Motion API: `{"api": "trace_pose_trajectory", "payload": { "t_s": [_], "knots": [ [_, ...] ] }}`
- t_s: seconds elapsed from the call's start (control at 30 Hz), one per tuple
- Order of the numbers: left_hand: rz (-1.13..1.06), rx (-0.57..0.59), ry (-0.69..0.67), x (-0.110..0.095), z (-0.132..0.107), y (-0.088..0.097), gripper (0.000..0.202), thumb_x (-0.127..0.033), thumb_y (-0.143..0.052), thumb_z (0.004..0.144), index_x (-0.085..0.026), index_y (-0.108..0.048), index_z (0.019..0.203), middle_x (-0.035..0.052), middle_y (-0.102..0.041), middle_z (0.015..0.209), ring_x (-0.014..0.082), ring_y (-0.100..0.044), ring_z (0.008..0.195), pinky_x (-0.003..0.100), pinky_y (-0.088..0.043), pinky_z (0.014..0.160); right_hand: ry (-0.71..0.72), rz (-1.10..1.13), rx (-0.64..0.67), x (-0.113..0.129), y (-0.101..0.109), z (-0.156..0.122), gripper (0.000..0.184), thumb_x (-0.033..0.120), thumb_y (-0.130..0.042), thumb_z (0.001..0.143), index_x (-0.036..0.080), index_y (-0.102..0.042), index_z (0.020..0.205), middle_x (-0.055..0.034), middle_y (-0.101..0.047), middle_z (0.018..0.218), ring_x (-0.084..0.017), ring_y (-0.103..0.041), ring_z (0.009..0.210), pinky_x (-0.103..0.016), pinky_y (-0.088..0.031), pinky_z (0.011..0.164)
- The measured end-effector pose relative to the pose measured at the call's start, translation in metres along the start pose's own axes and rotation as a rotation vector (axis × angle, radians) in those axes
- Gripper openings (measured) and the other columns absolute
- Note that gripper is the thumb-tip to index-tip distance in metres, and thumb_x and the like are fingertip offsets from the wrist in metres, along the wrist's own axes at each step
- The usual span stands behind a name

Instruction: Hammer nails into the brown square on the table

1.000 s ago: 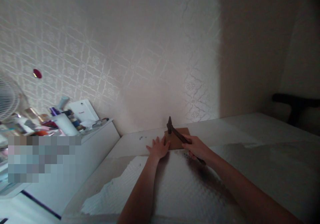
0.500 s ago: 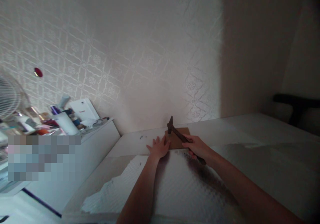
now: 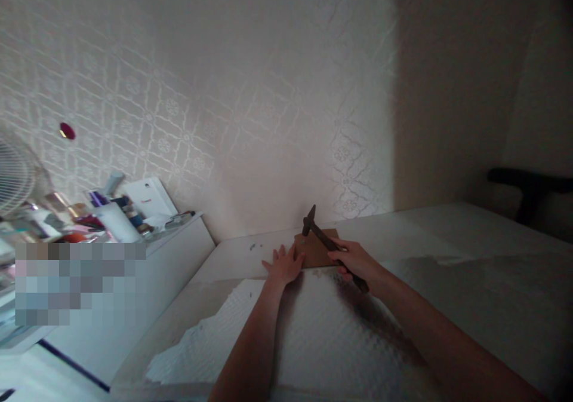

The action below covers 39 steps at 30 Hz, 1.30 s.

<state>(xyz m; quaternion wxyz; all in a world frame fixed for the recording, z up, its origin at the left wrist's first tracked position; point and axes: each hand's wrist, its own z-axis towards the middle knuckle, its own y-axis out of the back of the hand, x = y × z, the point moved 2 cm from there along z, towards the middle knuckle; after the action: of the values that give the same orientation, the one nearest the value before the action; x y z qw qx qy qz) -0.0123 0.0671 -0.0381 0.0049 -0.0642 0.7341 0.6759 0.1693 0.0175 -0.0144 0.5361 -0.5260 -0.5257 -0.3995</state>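
Observation:
My right hand [image 3: 353, 260] is closed round the handle of a dark hammer [image 3: 323, 241], whose head is raised a little above a small brown board [image 3: 319, 251]. The board lies flat on a pale table [image 3: 447, 235] near the wall. My left hand [image 3: 284, 264] rests beside the board's left edge with its fingers spread and its fingertips at the board. What it steadies there, if anything, is too small to see.
A white textured sheet [image 3: 313, 336] covers the table's near part under my forearms. A few small dark specks [image 3: 255, 246] lie left of the board. At the left stands a white cabinet [image 3: 134, 276] crowded with bottles, and a fan [image 3: 15, 175]. A dark chair arm [image 3: 528, 187] is at the right.
The hammer's head has risen slightly and tipped to the right above the board. My left hand has stayed in place.

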Motion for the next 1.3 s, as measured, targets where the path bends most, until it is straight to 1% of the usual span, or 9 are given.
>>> {"api": "trace_pose_trajectory", "payload": {
  "t_s": [0.17, 0.27, 0.5, 0.6, 0.73, 0.93, 1.03, 1.23, 1.3],
  "knots": [
    [0.001, -0.007, 0.01, -0.0006, -0.0017, 0.0017, 0.066, -0.064, -0.014, 0.087, -0.035, -0.023, 0.145, 0.0051, -0.017, 0.154, 0.0344, -0.013, 0.14, 0.068, -0.012, 0.104, -0.036, 0.013, 0.016, -0.0013, 0.0003, 0.0012, 0.052, 0.007, -0.05, 0.077, 0.014, -0.051, 0.128, 0.0076, -0.043, 0.056, -0.002, -0.035, 0.034, -0.014, -0.025, 0.03],
    [-0.005, -0.006, 0.004, -0.0005, -0.0013, 0.0012, 0.066, -0.064, -0.014, 0.087, -0.034, -0.023, 0.146, 0.0059, -0.016, 0.154, 0.0343, -0.013, 0.14, 0.069, -0.012, 0.104, -0.028, 0.021, 0.023, -0.0002, -0.0003, 0.0003, 0.053, 0.007, -0.05, 0.077, 0.015, -0.051, 0.129, 0.0077, -0.043, 0.056, -0.002, -0.034, 0.034, -0.014, -0.024, 0.03],
    [0.005, -0.013, 0.007, 0.0, 0.0001, -0.0005, 0.066, -0.063, -0.014, 0.088, -0.033, -0.024, 0.145, 0.0068, -0.017, 0.154, 0.0345, -0.014, 0.14, 0.069, -0.013, 0.103, -0.021, 0.025, 0.039, 0.0009, -0.0015, -0.0014, 0.051, 0.006, -0.049, 0.077, 0.015, -0.053, 0.127, 0.0083, -0.041, 0.056, -0.002, -0.034, 0.033, -0.014, -0.023, 0.03],
    [0.001, -0.005, 0.002, -0.0006, -0.0005, 0.0006, 0.066, -0.063, -0.014, 0.088, -0.034, -0.023, 0.146, 0.0067, -0.016, 0.155, 0.0345, -0.014, 0.14, 0.069, -0.012, 0.103, -0.015, 0.051, 0.026, 0.0015, -0.0014, -0.0018, 0.05, 0.007, -0.049, 0.077, 0.016, -0.053, 0.126, 0.0077, -0.042, 0.057, -0.002, -0.035, 0.034, -0.014, -0.023, 0.03],
    [0.002, 0.002, 0.011, -0.0004, -0.0004, 0.001, 0.065, -0.063, -0.014, 0.088, -0.034, -0.022, 0.146, 0.0062, -0.016, 0.155, 0.0341, -0.013, 0.14, 0.069, -0.011, 0.103, -0.04, 0.055, 0.027, 0.0003, -0.0017, -0.0013, 0.049, 0.007, -0.05, 0.076, 0.015, -0.054, 0.124, 0.0075, -0.043, 0.056, -0.002, -0.035, 0.034, -0.013, -0.024, 0.03],
    [-0.007, 0.001, 0.004, -0.0001, -0.001, 0.0011, 0.065, -0.063, -0.014, 0.088, -0.034, -0.022, 0.146, 0.006, -0.015, 0.155, 0.0341, -0.013, 0.14, 0.068, -0.012, 0.104, -0.073, 0.121, 0.016, 0.001, -0.0002, 0.0008, 0.046, 0.007, -0.049, 0.077, 0.015, -0.055, 0.122, 0.0078, -0.042, 0.055, -0.002, -0.034, 0.034, -0.012, -0.022, 0.03],
    [-0.007, 0.0, 0.009, -0.0002, -0.0016, 0.0016, 0.064, -0.062, -0.014, 0.088, -0.035, -0.023, 0.145, 0.0053, -0.016, 0.155, 0.0341, -0.013, 0.14, 0.068, -0.012, 0.104, -0.095, 0.118, 0.036, -0.0001, 0.0003, 0.0021, 0.046, 0.006, -0.05, 0.076, 0.014, -0.055, 0.121, 0.0081, -0.042, 0.054, -0.001, -0.034, 0.034, -0.013, -0.022, 0.031],
    [-0.01, 0.0, 0.001, -0.0008, -0.0015, 0.0018, 0.065, -0.062, -0.015, 0.088, -0.034, -0.023, 0.146, 0.0067, -0.016, 0.155, 0.0344, -0.013, 0.14, 0.069, -0.012, 0.103, -0.081, 0.121, 0.0, 0.0004, 0.0003, 0.0015, 0.047, 0.006, -0.049, 0.076, 0.013, -0.053, 0.123, 0.0079, -0.043, 0.054, -0.002, -0.035, 0.035, -0.013, -0.022, 0.031],
    [-0.009, -0.001, 0.004, -0.0012, -0.0022, 0.0024, 0.064, -0.062, -0.015, 0.088, -0.034, -0.023, 0.146, 0.0066, -0.016, 0.155, 0.0342, -0.013, 0.14, 0.069, -0.011, 0.103, -0.092, 0.122, 0.012, 0.0012, -0.0006, 0.0, 0.046, 0.005, -0.048, 0.076, 0.012, -0.054, 0.122, 0.0081, -0.042, 0.053, -0.002, -0.034, 0.034, -0.013, -0.023, 0.031]
  ]
}}
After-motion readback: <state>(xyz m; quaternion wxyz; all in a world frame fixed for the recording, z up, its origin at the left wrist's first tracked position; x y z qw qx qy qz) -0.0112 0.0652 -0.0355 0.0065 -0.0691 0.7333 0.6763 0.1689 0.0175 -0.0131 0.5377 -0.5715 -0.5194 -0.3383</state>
